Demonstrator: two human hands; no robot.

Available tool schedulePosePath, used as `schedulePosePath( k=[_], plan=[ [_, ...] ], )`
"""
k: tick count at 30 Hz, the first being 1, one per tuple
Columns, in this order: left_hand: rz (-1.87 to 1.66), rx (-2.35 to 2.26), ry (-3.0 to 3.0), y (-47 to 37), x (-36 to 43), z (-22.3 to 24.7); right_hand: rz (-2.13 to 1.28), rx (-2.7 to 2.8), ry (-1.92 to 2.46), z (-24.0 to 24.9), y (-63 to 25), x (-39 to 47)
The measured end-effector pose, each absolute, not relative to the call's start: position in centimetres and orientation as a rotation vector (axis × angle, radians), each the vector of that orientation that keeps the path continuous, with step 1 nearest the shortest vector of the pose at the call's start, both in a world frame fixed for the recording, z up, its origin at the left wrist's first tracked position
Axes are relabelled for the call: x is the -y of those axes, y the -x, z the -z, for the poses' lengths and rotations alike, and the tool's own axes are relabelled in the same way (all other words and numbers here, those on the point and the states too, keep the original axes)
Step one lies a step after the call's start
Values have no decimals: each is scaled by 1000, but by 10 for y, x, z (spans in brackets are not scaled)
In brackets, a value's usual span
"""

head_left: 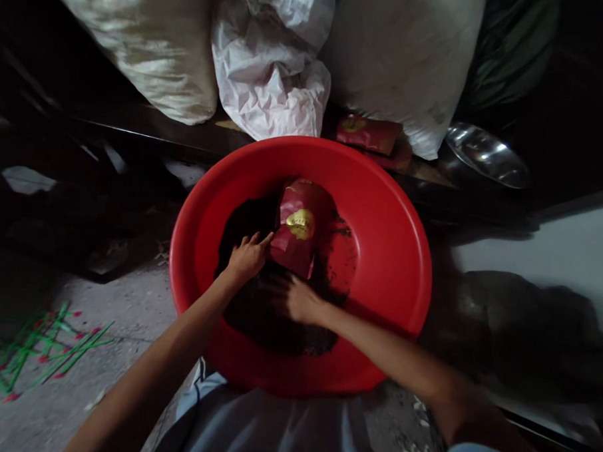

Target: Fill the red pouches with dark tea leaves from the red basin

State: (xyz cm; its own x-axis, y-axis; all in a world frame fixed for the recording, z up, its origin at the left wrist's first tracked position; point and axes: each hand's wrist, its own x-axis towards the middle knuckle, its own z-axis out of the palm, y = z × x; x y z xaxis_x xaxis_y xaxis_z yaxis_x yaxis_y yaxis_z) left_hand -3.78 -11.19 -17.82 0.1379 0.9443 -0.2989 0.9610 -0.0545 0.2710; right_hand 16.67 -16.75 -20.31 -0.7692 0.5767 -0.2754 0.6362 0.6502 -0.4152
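Note:
A dark red pouch (293,249) with a gold label lies tilted inside a large red plastic basin (395,257). My left hand (250,256) is at the pouch's lower left edge, its fingertips closed on that edge. Dark loose material (277,335), too dim to name, covers much of the basin's bottom under and around the pouch. Just below the pouch, my right hand (301,300) reaches into this material. Its fingers look stretched out and apart, though motion blurs them, and I make out nothing held in them.
Behind the basin stand large whitish sacks (404,50) and a crumpled white bag (272,85). More red pouches (369,134) lie at the far rim, beside a shiny metal bowl (487,154). Green sticks with red ends (51,345) are scattered over the floor at left.

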Motion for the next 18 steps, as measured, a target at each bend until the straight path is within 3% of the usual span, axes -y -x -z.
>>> schedulePosePath(
  k=[2, 6, 7, 12, 16, 18],
  plan=[
    [54, -1834, -2024, 37, 112, 178, 826, -2649, -1241, 203, -164, 167],
    [52, -1814, -2045, 38, 112, 177, 1480, -2222, -1744, 200, -161, 170],
    [58, -1825, -2038, 39, 112, 177, 1505, -2198, -1750, 198, -161, 168],
    [50, -1814, -2066, 36, 112, 177, 813, -2560, -1479, 197, -164, 161],
    [58, -1776, -2107, 35, 111, 181, 821, -2827, -552, 211, -169, 174],
    [65, -1800, -2095, 38, 110, 184, 729, -2819, -439, 216, -170, 169]
  ],
)
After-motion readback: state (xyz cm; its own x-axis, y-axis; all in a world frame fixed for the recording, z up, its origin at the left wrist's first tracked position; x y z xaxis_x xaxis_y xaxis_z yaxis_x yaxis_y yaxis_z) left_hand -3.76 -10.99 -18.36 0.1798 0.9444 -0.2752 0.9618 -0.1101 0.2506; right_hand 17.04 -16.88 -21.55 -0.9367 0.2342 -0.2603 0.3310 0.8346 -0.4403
